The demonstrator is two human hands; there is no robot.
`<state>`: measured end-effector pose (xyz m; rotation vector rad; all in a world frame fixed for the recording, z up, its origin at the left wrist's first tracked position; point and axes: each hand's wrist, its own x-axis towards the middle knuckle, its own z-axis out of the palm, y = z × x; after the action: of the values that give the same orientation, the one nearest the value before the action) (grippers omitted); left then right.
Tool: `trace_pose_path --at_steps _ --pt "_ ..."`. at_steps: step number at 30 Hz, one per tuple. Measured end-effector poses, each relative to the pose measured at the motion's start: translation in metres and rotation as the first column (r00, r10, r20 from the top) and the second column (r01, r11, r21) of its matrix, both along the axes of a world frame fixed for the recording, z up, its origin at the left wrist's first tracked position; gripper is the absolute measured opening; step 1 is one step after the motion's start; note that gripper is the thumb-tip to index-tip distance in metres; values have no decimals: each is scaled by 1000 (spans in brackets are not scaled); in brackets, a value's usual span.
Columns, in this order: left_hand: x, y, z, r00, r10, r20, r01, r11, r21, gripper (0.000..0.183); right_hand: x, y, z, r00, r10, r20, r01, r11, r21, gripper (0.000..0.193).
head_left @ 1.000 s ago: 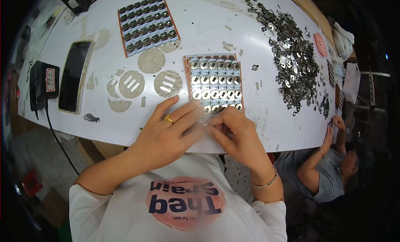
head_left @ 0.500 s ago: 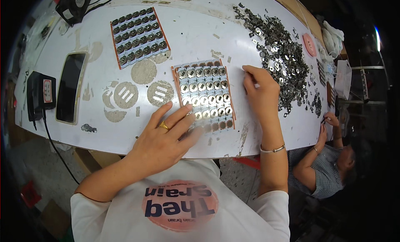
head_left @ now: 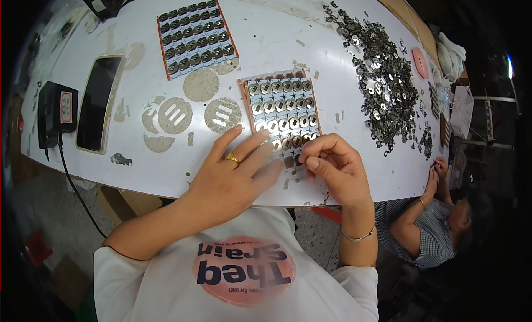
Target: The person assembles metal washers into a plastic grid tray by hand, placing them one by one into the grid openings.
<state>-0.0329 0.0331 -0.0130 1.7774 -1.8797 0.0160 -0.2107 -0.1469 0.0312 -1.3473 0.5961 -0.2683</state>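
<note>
A panel of small circuit boards point(head_left: 283, 105) lies in front of me, with rows of shiny metal clips seated on it. Its bottom row shows dark round spots, partly covered by my hands. My left hand point(head_left: 230, 175) is open, its fingers stretched over the panel's lower left edge; some fingertips are blurred. At the lower right corner, my right hand point(head_left: 342, 169) has thumb and index finger pinched together. Whatever sits between those fingertips is too small to make out. Another edge with round spots shows just beyond the panel's far side.
A heap of loose metal clips point(head_left: 385, 89) spreads over the right of the table. Farther left lie a second filled panel point(head_left: 197, 39), a phone point(head_left: 100, 103) and a black power adapter point(head_left: 57, 114). A pink oval object point(head_left: 420, 62) lies by the heap. At right, another person point(head_left: 424, 228) works.
My right hand has come from beside the clip heap left and nearer, to the panel's lower right corner. My left hand stays at the panel's left edge. The whole view has shifted slightly.
</note>
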Motion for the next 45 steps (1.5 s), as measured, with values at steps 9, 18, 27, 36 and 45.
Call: trace_pose_path --at_steps 9,18,27,36,45 --pt "-4 -1 2 999 16 -31 -17 999 -39 24 3 3 3 946 97 -309 -239 854 -463 13" --pt "-1 -1 5 999 5 34 -5 1000 14 27 8 9 2 950 24 -312 -230 730 -643 20" --pt "-2 -4 0 999 10 31 -9 999 -33 31 9 2 14 938 133 -321 -321 685 -654 20" --pt "-4 -3 6 997 14 -72 -11 999 38 38 -23 -113 -27 824 -562 -67 -194 -168 -967 30" --pt "-1 -2 4 999 -13 -41 15 998 62 34 -28 -90 -18 870 -452 -198 -210 24 -977 31"
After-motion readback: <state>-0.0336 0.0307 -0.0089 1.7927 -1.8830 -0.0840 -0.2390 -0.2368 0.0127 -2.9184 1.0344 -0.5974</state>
